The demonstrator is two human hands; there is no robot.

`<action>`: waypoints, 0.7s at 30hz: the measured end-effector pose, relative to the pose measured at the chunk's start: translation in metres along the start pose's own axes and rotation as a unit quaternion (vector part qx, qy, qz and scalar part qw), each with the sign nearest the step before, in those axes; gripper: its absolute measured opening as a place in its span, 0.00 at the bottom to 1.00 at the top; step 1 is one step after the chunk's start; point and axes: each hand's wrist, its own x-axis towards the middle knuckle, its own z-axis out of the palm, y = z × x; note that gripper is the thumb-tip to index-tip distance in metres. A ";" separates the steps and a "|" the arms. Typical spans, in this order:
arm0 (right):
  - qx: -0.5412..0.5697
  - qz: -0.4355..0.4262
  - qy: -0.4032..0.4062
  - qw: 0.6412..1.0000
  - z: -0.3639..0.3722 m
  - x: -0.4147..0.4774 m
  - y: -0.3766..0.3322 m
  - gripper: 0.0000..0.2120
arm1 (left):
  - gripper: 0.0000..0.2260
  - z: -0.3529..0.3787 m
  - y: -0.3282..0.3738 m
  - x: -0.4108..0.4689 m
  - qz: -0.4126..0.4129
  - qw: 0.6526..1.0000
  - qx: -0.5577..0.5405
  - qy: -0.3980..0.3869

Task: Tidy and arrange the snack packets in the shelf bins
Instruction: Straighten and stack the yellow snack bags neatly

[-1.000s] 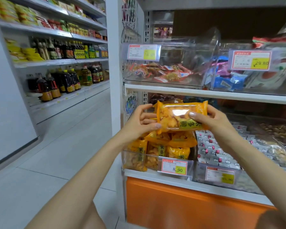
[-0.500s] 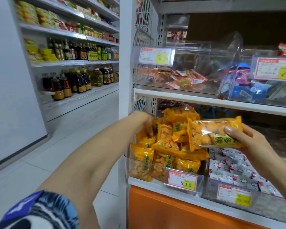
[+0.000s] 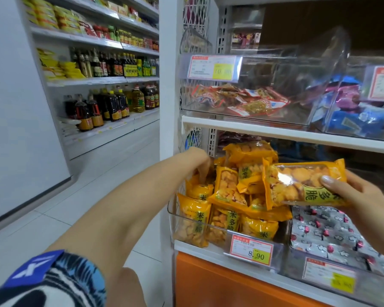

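A clear bin (image 3: 173, 214) on the lower shelf holds several orange snack packets (image 3: 227, 189), piled unevenly, some upright and some tilted. My right hand (image 3: 361, 196) grips one more orange packet (image 3: 297, 185) sideways, in the air just right of the pile and above the neighbouring bin. My left hand (image 3: 197, 159) reaches into the bin's back left corner. Its fingers point down among the packets there and their tips are hidden, so a grip does not show.
Right of the orange packets is a bin of silver patterned packets (image 3: 324, 231). The shelf above carries clear bins of red packets (image 3: 242, 100) and blue packets (image 3: 353, 118). Price tags (image 3: 251, 252) hang on the bin fronts. Bottles (image 3: 111, 103) line the aisle shelves at left.
My left hand let go of the packet both hands held and went into the bin's back left corner. My right hand carried that packet to the right.
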 end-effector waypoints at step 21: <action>0.002 0.011 -0.009 1.000 0.009 -0.006 -0.009 0.46 | 0.12 0.001 -0.014 -0.054 -0.016 0.984 0.046 0.169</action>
